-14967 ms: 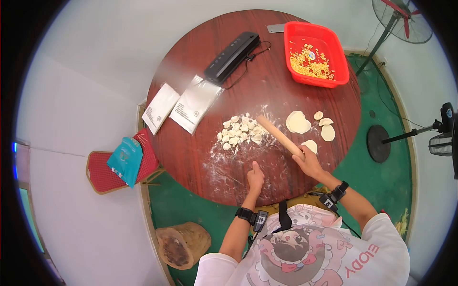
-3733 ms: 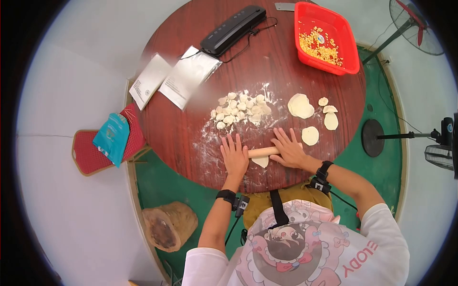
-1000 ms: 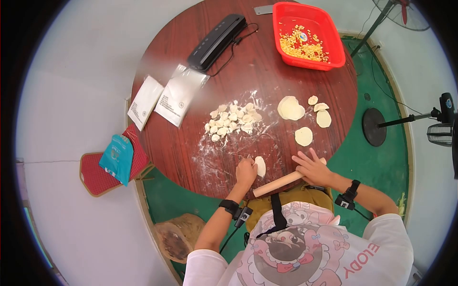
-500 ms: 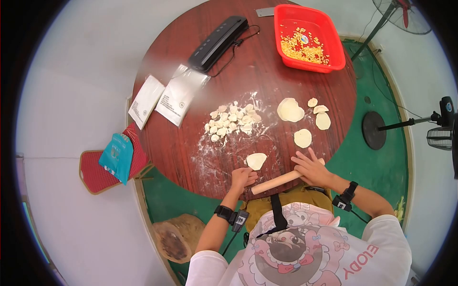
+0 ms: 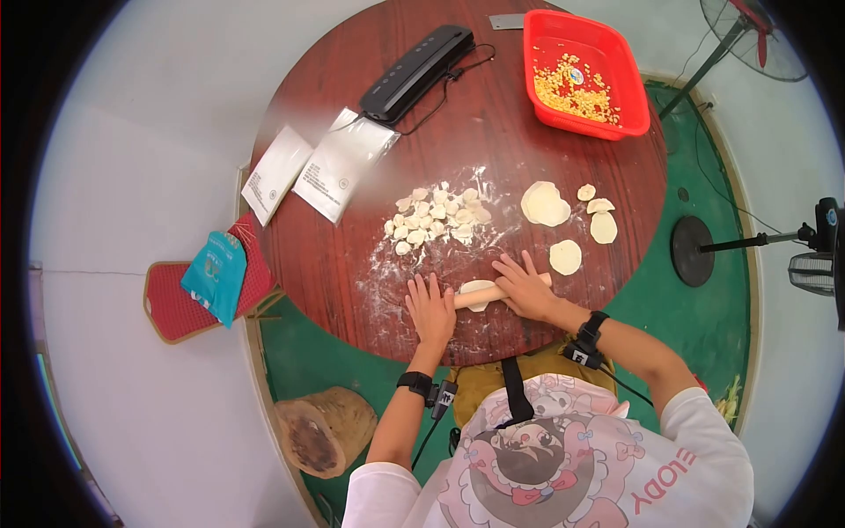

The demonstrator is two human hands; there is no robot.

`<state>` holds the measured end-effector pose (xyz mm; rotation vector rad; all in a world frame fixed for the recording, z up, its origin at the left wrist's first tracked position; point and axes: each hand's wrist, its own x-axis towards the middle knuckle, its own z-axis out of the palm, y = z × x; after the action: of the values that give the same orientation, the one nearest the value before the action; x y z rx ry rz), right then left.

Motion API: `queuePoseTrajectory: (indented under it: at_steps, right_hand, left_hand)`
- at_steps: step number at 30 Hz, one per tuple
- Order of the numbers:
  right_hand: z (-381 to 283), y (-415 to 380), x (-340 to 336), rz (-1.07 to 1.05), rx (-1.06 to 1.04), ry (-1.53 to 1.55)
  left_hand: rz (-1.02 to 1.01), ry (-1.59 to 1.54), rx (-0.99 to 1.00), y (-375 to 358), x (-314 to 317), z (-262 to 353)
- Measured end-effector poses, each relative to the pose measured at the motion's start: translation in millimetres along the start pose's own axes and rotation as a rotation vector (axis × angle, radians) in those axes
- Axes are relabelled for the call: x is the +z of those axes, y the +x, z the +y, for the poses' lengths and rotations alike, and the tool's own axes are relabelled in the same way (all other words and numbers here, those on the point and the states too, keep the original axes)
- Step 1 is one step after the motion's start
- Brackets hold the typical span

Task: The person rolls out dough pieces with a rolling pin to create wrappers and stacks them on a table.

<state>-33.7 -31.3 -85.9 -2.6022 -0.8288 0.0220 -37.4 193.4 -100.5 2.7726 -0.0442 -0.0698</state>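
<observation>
A wooden rolling pin [image 5: 480, 297] lies across a flat piece of dough [image 5: 476, 306] near the table's front edge. My left hand [image 5: 430, 310] rests over the pin's left end, fingers stretched out and spread. Toward the pin's other end, my right hand [image 5: 525, 288] lies on top with fingers extended. Floured dough pieces [image 5: 437, 216] sit in a cluster beyond my left hand. Rolled dough rounds, one large [image 5: 545, 204] and one smaller [image 5: 565, 257], lie to the right, with a few little dough bits [image 5: 601, 206] beside them.
At the back right stands a red basin [image 5: 588, 70] holding yellow kernels. A black sealing machine [image 5: 418, 73] with a cord and two plastic bag packs [image 5: 343, 167] occupy the back left. A red chair [image 5: 167, 299] bears a teal bag [image 5: 216, 277]. Fans [image 5: 693, 251] stand at right.
The rolling pin has moved forward onto the dough piece. My left hand has opened and reached the pin's left end; my right hand has shifted forward and left.
</observation>
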Motion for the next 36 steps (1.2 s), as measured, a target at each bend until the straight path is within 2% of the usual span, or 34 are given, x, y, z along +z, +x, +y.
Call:
queuePoseTrajectory:
  at_steps: [2,5,7,13,19,22,24,28,33,36]
  right_hand:
    - [-1.5,1.9,2.6,-0.047,0.014,-0.024]
    - [-5.1,6.0,3.8,-0.007,0.058,0.069]
    - [-2.2,10.8,13.2,0.06,0.218,0.028]
    - [13.9,45.6,21.4,0.101,0.33,-0.156]
    - [8.6,43.3,15.7,0.08,0.306,-0.177]
    - [-3.9,24.2,17.3,0.065,0.305,-0.139]
    - [-11.3,11.2,16.1,0.035,0.287,-0.15]
    - [-27.3,-10.2,6.0,-0.094,0.228,-0.083]
    - [-27.4,-15.4,4.4,-0.051,0.153,-0.029]
    - [-15.4,4.2,6.6,-0.064,0.147,-0.117]
  left_hand:
    - [-0.029,0.067,0.038,-3.3,2.3,4.4]
    - [-0.054,0.129,0.08,-7.3,3.2,4.9]
    - [-0.05,0.119,0.087,-6.3,3.9,4.3]
    - [0.092,0.173,0.102,28.0,11.5,3.8]
    - [0.062,0.189,0.095,27.3,8.0,5.4]
    - [-0.009,0.194,0.138,9.6,0.8,4.9]
    - [-0.168,0.169,0.165,-1.1,-2.8,2.6]
    - [-0.067,0.128,0.276,-28.1,-3.1,-5.5]
    - [-0.026,0.114,0.356,-36.4,-5.1,-8.2]
    - [-0.015,0.137,0.31,-20.4,-6.2,-3.1]
